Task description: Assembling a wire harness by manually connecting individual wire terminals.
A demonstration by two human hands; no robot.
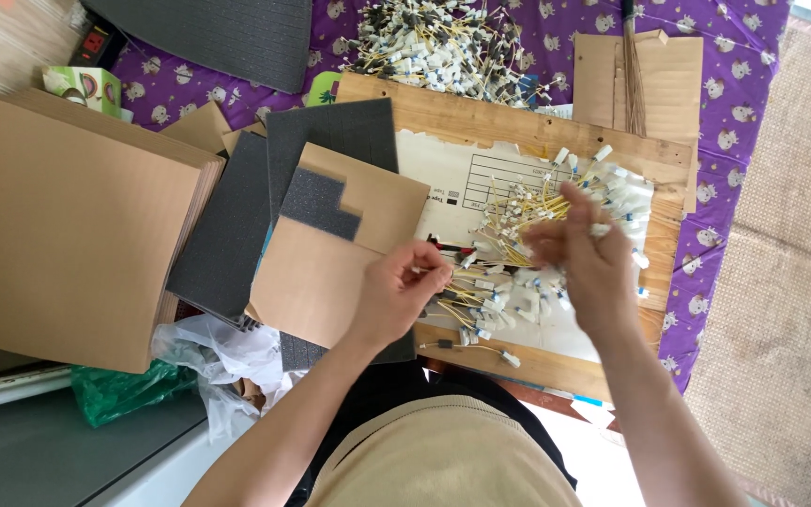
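While both hands work over a wooden board (518, 122), a loose heap of small yellow-wired parts with white tabs (518, 272) lies spread across the white printed sheet (443, 178) that covers the board's middle. The left hand (401, 286) is curled at the heap's left edge, fingertips pinched together on what looks like one thin wire, though the piece itself is too small to make out. The right hand (584, 253) is blurred, its fingers bent above the right part of the heap among the wires; whether it grips any of them cannot be told.

Just left of the board lies a brown cardboard sheet (330, 272) with a stepped piece of dark grey foam (321, 207) on top, and more grey foam sheets (227, 235) overlap beside it. A thick stack of brown cardboard (68, 225) fills the far left. Beyond the board's far edge, a second pile of the same wired parts (443, 47) rests on a purple patterned cloth (725, 113). A crumpled white plastic bag (222, 352) and a green bag (124, 390) lie near the left forearm.
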